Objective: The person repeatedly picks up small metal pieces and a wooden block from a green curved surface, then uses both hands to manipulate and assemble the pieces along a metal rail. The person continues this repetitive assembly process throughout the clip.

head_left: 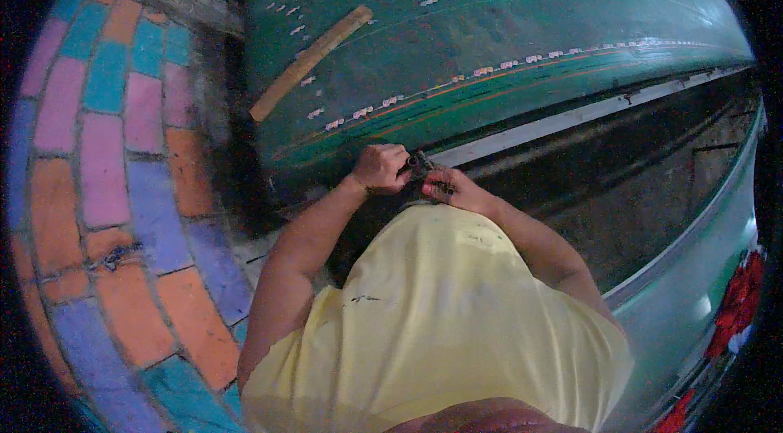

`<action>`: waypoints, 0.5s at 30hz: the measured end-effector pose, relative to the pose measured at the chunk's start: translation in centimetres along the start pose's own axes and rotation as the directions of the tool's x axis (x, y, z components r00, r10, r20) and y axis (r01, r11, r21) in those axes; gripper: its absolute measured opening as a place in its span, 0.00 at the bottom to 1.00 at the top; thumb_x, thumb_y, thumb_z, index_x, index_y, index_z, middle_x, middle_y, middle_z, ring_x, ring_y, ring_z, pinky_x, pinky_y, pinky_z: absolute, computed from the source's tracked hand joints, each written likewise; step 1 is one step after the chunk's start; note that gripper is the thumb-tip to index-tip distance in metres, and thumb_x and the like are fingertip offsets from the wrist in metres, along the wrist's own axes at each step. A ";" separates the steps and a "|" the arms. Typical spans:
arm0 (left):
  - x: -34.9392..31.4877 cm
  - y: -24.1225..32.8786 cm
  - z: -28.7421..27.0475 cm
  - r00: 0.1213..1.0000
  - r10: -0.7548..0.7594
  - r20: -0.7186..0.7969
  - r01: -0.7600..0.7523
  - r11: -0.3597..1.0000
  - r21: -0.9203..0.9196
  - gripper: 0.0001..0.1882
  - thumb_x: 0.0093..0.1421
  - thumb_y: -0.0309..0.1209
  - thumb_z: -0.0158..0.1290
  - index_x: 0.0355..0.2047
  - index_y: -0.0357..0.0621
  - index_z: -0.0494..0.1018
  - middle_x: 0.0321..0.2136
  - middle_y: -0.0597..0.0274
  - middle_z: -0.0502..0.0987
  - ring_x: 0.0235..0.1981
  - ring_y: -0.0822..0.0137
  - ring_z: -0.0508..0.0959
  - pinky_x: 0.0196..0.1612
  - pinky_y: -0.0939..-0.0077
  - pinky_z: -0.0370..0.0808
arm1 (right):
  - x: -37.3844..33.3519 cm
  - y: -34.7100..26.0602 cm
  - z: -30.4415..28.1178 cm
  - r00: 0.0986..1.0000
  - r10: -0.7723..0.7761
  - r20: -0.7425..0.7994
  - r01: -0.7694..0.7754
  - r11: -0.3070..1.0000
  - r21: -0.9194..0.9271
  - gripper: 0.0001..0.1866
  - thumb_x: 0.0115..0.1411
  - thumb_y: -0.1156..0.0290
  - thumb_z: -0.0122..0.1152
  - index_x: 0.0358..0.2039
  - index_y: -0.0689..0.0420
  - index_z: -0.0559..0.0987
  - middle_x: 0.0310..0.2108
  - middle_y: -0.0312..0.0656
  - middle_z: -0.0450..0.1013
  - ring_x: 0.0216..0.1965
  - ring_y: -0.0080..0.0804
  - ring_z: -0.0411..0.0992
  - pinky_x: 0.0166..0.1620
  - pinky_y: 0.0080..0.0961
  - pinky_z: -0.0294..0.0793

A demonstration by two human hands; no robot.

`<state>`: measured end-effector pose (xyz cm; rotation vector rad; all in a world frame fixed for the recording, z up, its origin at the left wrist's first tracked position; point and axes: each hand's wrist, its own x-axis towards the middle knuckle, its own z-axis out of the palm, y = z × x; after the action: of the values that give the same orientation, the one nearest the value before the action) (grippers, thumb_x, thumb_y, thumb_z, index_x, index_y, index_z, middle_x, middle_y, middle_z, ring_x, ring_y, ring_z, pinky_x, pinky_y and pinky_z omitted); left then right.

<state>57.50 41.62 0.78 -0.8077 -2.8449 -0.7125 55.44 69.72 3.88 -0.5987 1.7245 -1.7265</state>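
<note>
At the near edge of a long green tabletop, in front of the wearer's middle: a small dark piece, held up between two bare hands. Rounded, ring-like end shows toward the camera; rest is lumpy and mostly covered by fingers. Material too dim to name.

Left hand is curled tight, fingertips closed on the piece's left side. Right hand bends round it from the right, fingers folded and darkly smudged.

Just below, a yellow shirt, soft cloth in long folds, a few dark smears.

Beyond the hands, the tabletop surface is smooth, dull, scuffed, carrying rows of small pale printed marks. A straight, flat wooden strip lies aslant on it, left part, plain brown. Pale, narrow rail runs along the near border, spotted dark.

Farther right, past a dark trough, a second green surface, glossier, with crumpled red cloth at its rim. Far left, painted brickwork: rough oblong blocks, pink, orange, teal, violet, grey joints.
</note>
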 end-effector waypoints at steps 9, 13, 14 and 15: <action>1.1 -4.9 -1.9 0.950 -0.097 -0.296 0.042 0.982 -0.184 0.12 0.57 0.32 0.67 0.40 0.44 0.83 0.38 0.50 0.84 0.41 0.43 0.85 0.46 0.50 0.83 | -2.3 1.1 -4.7 0.871 -0.001 -0.492 -0.053 0.994 -0.095 0.06 0.76 0.71 0.70 0.46 0.60 0.88 0.43 0.43 0.85 0.49 0.34 0.81 0.59 0.34 0.79; 4.2 -15.0 -6.7 0.788 -0.288 -0.545 0.430 0.890 0.151 0.22 0.55 0.26 0.69 0.52 0.40 0.82 0.52 0.46 0.83 0.59 0.42 0.80 0.65 0.49 0.75 | -6.8 3.6 -5.1 0.689 -0.059 -0.723 -0.117 0.975 -0.191 0.07 0.74 0.74 0.71 0.49 0.59 0.90 0.42 0.43 0.85 0.47 0.34 0.81 0.55 0.33 0.78; 5.8 -17.3 -8.3 0.786 -0.362 -0.502 0.528 0.815 0.239 0.31 0.55 0.29 0.73 0.59 0.39 0.79 0.57 0.44 0.82 0.61 0.39 0.79 0.68 0.45 0.73 | -7.9 3.5 -4.7 0.645 -0.089 -0.759 -0.154 0.958 -0.243 0.07 0.73 0.75 0.71 0.49 0.59 0.90 0.42 0.43 0.84 0.46 0.35 0.81 0.55 0.33 0.78; 5.6 -20.1 -9.3 0.784 -0.364 -0.503 0.540 0.800 0.263 0.37 0.56 0.33 0.76 0.65 0.38 0.76 0.59 0.43 0.81 0.62 0.38 0.79 0.68 0.43 0.73 | -8.4 2.9 -4.6 0.616 -0.126 -0.778 -0.186 0.936 -0.299 0.08 0.73 0.77 0.71 0.50 0.59 0.90 0.41 0.44 0.84 0.45 0.35 0.80 0.54 0.33 0.78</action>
<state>41.96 24.86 2.02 0.1236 -2.6269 -0.2700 58.47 79.07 1.67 0.1381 2.6826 -1.7872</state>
